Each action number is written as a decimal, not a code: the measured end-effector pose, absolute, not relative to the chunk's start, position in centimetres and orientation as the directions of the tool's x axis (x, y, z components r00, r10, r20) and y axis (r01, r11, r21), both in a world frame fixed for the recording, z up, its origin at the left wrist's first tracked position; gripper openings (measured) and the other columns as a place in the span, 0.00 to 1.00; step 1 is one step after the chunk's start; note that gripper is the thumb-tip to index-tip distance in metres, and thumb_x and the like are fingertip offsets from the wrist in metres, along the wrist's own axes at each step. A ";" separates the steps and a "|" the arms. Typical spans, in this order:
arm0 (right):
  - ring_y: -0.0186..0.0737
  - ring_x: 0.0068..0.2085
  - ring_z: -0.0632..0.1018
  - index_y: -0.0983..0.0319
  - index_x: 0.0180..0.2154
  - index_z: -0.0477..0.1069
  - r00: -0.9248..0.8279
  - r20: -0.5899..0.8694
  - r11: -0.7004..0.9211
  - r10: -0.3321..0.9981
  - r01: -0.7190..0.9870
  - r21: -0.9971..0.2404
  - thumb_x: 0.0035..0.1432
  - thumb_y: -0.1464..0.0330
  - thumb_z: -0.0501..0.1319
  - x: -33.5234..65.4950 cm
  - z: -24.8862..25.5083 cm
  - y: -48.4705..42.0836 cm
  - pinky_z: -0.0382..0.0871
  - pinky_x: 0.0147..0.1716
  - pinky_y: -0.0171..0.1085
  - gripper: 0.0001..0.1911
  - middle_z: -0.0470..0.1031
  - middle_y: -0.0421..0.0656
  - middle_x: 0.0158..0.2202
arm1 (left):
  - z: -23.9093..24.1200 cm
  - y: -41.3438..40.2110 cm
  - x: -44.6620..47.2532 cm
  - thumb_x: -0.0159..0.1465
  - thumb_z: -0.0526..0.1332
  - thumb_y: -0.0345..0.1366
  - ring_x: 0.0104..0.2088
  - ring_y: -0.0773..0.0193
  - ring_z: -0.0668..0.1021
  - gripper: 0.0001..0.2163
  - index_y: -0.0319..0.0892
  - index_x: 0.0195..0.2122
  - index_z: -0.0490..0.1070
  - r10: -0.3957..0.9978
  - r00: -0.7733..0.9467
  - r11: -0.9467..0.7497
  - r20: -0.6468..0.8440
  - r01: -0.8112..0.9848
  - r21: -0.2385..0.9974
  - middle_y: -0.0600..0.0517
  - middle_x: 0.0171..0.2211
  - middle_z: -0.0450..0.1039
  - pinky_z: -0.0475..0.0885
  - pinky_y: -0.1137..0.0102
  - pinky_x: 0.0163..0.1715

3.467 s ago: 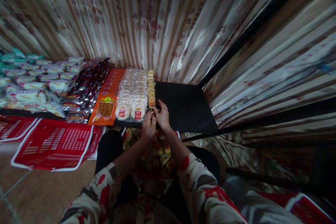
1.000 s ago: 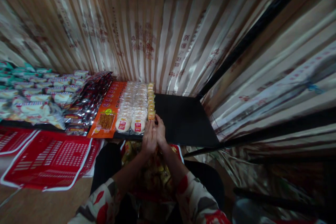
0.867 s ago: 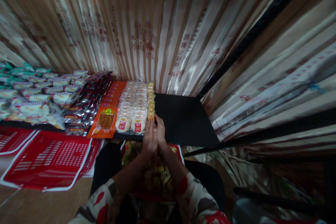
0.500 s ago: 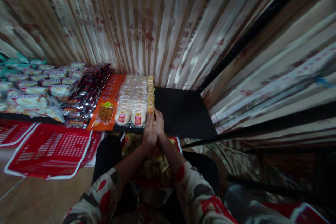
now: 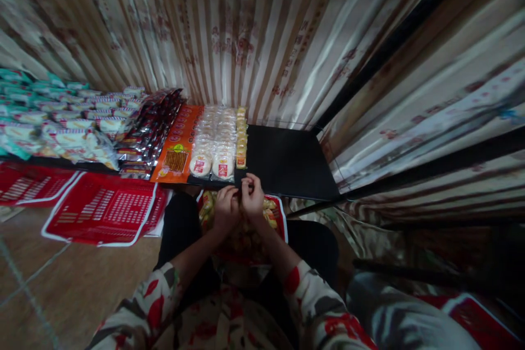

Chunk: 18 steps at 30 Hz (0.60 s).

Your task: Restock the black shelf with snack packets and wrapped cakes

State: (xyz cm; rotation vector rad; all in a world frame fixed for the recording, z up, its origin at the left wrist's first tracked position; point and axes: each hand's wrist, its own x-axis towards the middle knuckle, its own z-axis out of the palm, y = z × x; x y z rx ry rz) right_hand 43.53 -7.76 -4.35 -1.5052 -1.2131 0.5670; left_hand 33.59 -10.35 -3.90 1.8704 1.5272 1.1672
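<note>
My left hand (image 5: 225, 209) and my right hand (image 5: 252, 198) are side by side, touching, just in front of the black shelf (image 5: 287, 167). Both have their fingers curled in; what they pinch between them is too dark to make out. They hover over a red basket (image 5: 280, 215) on my lap that holds yellow snack packets (image 5: 268, 213). Just beyond the hands a narrow row of small yellow packets (image 5: 241, 139) runs back along the shelf, beside rows of round white cakes (image 5: 213, 145) in clear wrap.
Left of the cakes lie orange packs (image 5: 177, 145), dark red packs (image 5: 143, 131) and white and teal packs (image 5: 61, 126). Flat red baskets (image 5: 102, 208) lie on the wooden floor. A striped shiny curtain (image 5: 254, 33) hangs behind and to the right.
Both hands have drawn back from the front end of the yellow packet row to above the basket on my lap. The view has shifted a little to the left.
</note>
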 end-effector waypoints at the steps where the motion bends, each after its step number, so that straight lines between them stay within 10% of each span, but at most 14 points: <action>1: 0.36 0.35 0.75 0.63 0.46 0.67 0.342 0.221 0.068 0.914 0.407 -0.911 0.58 0.64 0.51 43.1 -4.8 -8.9 0.69 0.33 0.33 0.15 0.75 0.45 0.36 | -4.4 -10.9 33.0 0.58 0.48 0.26 0.48 0.59 0.71 0.15 0.39 0.41 0.71 0.956 0.012 -0.246 0.294 0.583 0.775 0.45 0.44 0.71 0.66 0.60 0.52; 11: 0.44 0.48 0.72 0.61 0.45 0.71 0.143 -0.076 -0.152 0.987 0.658 -0.738 0.51 0.70 0.56 40.9 -10.5 -12.3 0.62 0.52 0.42 0.18 0.74 0.48 0.44 | -10.5 -11.9 28.7 0.51 0.52 0.23 0.58 0.51 0.63 0.23 0.36 0.48 0.69 0.991 0.043 -0.112 0.128 0.792 0.600 0.43 0.51 0.70 0.60 0.55 0.57; 18: 0.37 0.26 0.71 0.57 0.45 0.71 0.164 -0.178 -0.233 0.970 0.429 -0.873 0.46 0.71 0.57 40.6 -10.7 -11.4 0.67 0.31 0.36 0.21 0.72 0.38 0.24 | -11.0 -12.6 29.8 0.58 0.50 0.27 0.59 0.48 0.63 0.18 0.36 0.47 0.71 0.985 0.099 -0.166 0.143 0.779 0.605 0.41 0.49 0.72 0.59 0.50 0.56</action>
